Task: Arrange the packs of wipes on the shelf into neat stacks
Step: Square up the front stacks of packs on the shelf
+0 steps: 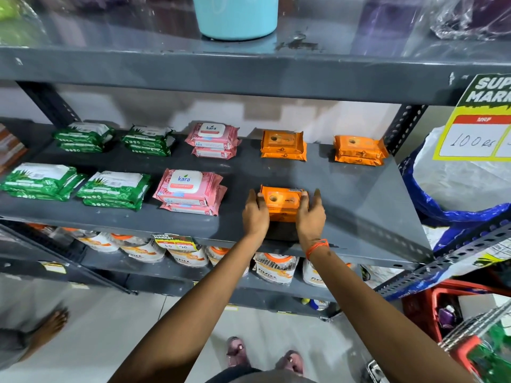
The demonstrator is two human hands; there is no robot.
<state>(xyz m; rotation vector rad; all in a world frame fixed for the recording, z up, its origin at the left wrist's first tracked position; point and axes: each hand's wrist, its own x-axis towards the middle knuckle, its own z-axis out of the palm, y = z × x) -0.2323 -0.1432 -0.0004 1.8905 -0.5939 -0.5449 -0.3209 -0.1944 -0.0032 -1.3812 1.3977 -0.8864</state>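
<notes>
The grey metal shelf [345, 189] carries two rows of wipe stacks, green, pink and orange, running from its left edge toward the right; the orange plastic pack stack [280, 203] near the front edge sits between both hands, long axis running left to right along that edge. The left hand [255, 214] and right hand [309, 217] press its short ends, fingers [305, 201] grasping it, equally near
</notes>
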